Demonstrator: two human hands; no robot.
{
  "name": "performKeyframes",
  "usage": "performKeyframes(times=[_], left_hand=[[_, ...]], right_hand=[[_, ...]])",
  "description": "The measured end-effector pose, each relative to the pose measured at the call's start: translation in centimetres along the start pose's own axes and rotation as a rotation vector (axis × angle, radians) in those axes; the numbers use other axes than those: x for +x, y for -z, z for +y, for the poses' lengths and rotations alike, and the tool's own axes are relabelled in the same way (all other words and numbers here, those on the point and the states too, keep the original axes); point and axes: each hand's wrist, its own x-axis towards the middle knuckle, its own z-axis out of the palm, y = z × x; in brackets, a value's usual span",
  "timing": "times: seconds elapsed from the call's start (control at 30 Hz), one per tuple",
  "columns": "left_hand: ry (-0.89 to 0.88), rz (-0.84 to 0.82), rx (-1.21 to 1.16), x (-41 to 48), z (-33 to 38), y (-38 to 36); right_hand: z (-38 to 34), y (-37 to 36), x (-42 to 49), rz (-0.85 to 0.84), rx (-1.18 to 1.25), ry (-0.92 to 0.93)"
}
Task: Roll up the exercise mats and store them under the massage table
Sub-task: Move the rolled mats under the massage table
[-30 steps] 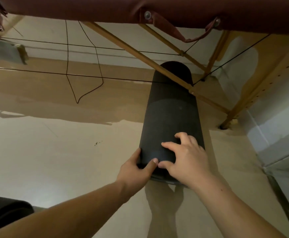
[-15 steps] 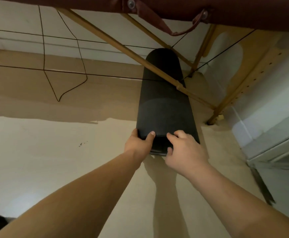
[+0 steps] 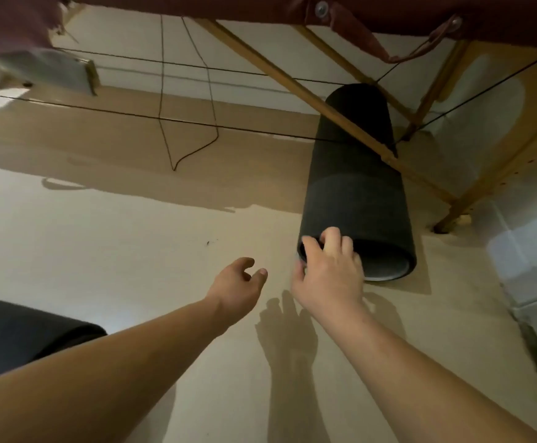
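Half a second ago both hands gripped the near end of the rolled mat (image 3: 353, 187); now the left hand (image 3: 238, 282) has let go and hangs loosely open over the floor (image 3: 101, 251), left of the roll. The right hand (image 3: 328, 270) keeps its fingers curled on the rim. The black, matte, foam-like cylinder lies right of centre, its far end under the maroon massage table (image 3: 420, 14) with pale wooden legs; another dark roll (image 3: 21, 334) sits lower left.
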Motion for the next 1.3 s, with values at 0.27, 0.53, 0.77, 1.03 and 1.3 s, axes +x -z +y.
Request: performKeyframes(times=[0.27,0.53,0.77,1.03,1.3], left_hand=[[0.058,0.214,0.328,-9.7,-4.9,14.0],[0.397,0.809,0.060,-18.6,-15.6,22.4],[0.675,0.815,-0.687,-19.3,-20.8,24.2],[0.648,0.735,-0.703,-18.1,-22.4,22.9],[0.558,0.641,-0.631,-16.2,-18.0,19.8]], right_hand=[[-14.8,-1.4,-3.3,-0.362,0.409,0.374],[-24.3,-3.4,-9.0,-0.720,0.655,0.459],[-28.1,-4.9,-9.1,-0.990,1.015,0.041],[-28.3,-7.9,-9.2,-0.953,1.265,-0.151],[-23.5,-7.5,-7.5,-0.838,1.375,-0.288]])
